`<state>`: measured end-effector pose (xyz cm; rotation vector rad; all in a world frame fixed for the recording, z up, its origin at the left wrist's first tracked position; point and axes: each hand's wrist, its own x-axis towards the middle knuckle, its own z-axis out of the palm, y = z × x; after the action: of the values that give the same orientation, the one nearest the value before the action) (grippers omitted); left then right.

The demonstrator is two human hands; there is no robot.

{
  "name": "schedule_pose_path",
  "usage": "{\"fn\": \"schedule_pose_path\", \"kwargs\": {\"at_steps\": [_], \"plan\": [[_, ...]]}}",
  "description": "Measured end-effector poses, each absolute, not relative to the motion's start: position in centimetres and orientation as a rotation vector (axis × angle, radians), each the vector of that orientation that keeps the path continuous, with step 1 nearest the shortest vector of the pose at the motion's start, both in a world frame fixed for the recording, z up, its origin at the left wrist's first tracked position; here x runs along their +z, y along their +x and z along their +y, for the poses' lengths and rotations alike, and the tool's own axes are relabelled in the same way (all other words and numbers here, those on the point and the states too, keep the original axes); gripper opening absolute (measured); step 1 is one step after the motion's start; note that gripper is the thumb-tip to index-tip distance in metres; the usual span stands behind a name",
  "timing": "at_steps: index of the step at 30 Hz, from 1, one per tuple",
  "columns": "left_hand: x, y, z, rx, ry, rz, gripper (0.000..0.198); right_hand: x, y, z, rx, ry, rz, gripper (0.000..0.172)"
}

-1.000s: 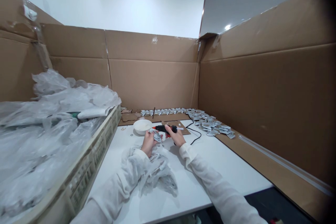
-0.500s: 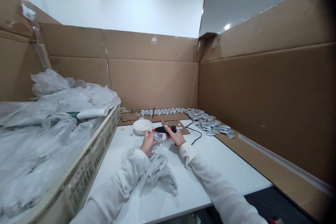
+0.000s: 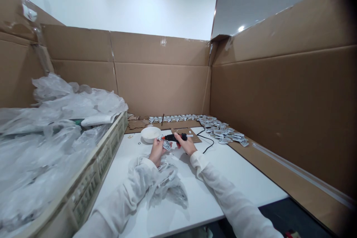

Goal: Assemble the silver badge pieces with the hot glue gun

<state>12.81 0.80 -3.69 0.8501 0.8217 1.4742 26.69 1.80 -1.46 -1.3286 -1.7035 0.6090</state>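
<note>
My right hand (image 3: 186, 144) is wrapped round a black glue gun (image 3: 171, 137) with an orange tip and a white glue stick (image 3: 190, 135) out of its back. The tip points left, at my left hand (image 3: 157, 151). Between the fingers of that hand is a small grey-and-white flat piece (image 3: 166, 145); its exact kind is too small to make out. The gun's tip is close to this piece, and I cannot tell whether they touch. Just behind my left hand stands a white bowl (image 3: 150, 134). A crumpled clear plastic bag (image 3: 170, 186) lies below my hands.
A plastic crate (image 3: 96, 173) heaped with plastic bags (image 3: 55, 145) stands on the left. Many similar grey pieces (image 3: 223, 132) are piled back right, with a row of them (image 3: 175, 118) along the back. A black cord (image 3: 208, 139) crosses the white table (image 3: 245, 178). Cardboard walls (image 3: 161, 85) surround it.
Almost nothing differs. Both hands keep the same pose, with the glue gun's tip still at the grey-and-white piece; the whole view has shifted very slightly.
</note>
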Motion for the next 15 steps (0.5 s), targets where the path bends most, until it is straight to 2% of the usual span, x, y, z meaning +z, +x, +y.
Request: {"fn": "schedule_pose_path", "kwargs": {"at_steps": [15], "plan": [[-3.6,12.74,0.72,1.479,0.848,0.829,0.013,-1.37,26.63,1.61,0.441,-1.309,-1.7,0.055]]}}
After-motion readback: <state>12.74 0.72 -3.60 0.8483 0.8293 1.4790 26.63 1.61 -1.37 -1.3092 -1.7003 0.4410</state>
